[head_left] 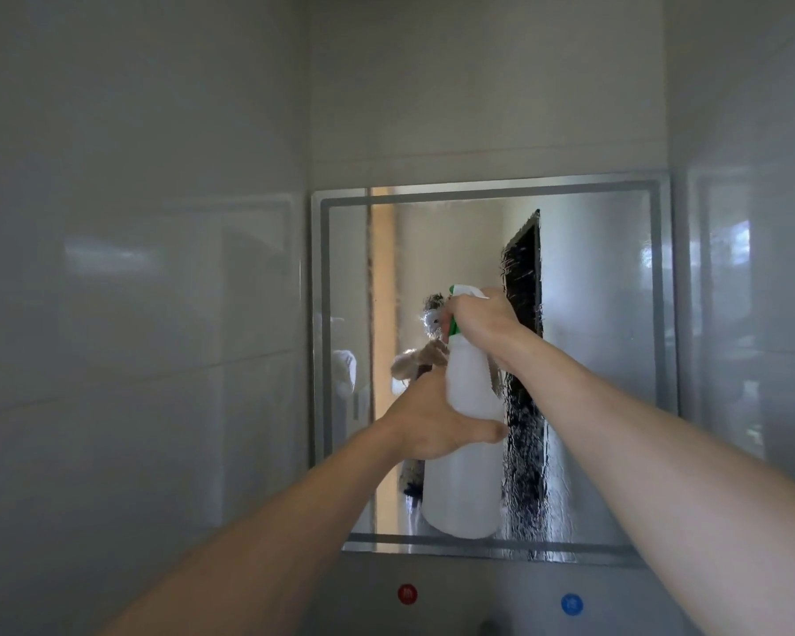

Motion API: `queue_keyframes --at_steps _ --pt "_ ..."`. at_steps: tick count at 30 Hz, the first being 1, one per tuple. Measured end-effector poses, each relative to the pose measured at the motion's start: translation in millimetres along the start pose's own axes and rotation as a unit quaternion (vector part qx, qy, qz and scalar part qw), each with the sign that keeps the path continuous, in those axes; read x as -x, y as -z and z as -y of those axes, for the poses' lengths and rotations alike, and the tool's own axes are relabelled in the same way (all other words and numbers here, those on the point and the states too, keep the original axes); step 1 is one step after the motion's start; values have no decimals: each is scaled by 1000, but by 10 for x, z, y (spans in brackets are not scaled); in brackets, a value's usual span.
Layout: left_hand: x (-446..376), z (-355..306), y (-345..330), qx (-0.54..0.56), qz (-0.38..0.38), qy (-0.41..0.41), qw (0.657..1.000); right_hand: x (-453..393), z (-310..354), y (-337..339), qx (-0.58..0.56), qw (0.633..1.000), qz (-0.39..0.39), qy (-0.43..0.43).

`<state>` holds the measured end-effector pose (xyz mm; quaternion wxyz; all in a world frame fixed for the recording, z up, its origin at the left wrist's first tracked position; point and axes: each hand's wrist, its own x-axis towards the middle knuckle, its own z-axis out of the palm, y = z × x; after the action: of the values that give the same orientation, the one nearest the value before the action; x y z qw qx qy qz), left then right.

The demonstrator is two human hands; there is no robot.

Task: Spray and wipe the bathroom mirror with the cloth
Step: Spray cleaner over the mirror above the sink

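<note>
Spraying stage: spray bottle, centre frame, upright, long axis vertical, nozzle aimed left and away at the mirror just beyond. Right hand fingers curled round trigger head; left hand fingers wrapped round body. Cloth not clearly identifiable.

The bottle, held up by both hands, blocks the lower middle of the mirror. The left hand grips its body; the right hand wraps the green trigger head. Glass to the right of the right forearm lies open to reach, as does the upper part. The side wall closes in tight on the mirror's left edge.
</note>
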<state>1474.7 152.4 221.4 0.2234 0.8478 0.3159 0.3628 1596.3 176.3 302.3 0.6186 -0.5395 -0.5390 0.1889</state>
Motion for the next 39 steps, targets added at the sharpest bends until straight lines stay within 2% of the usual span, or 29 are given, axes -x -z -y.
queue_keyframes --at_steps 8,15,24,32,39 --pt "182 342 -252 23 26 38 999 132 -432 -153 42 998 18 -39" --pt "168 437 -233 27 25 43 998 113 -481 -180 16 999 25 -40" --pt "366 712 -382 32 61 63 996 306 -890 -324 -20 995 41 -90" --pt "327 709 -337 57 44 78 994 235 -825 -347 5 996 43 -82" --pt "455 750 -554 80 29 97 992 365 -915 -325 35 991 82 -102"
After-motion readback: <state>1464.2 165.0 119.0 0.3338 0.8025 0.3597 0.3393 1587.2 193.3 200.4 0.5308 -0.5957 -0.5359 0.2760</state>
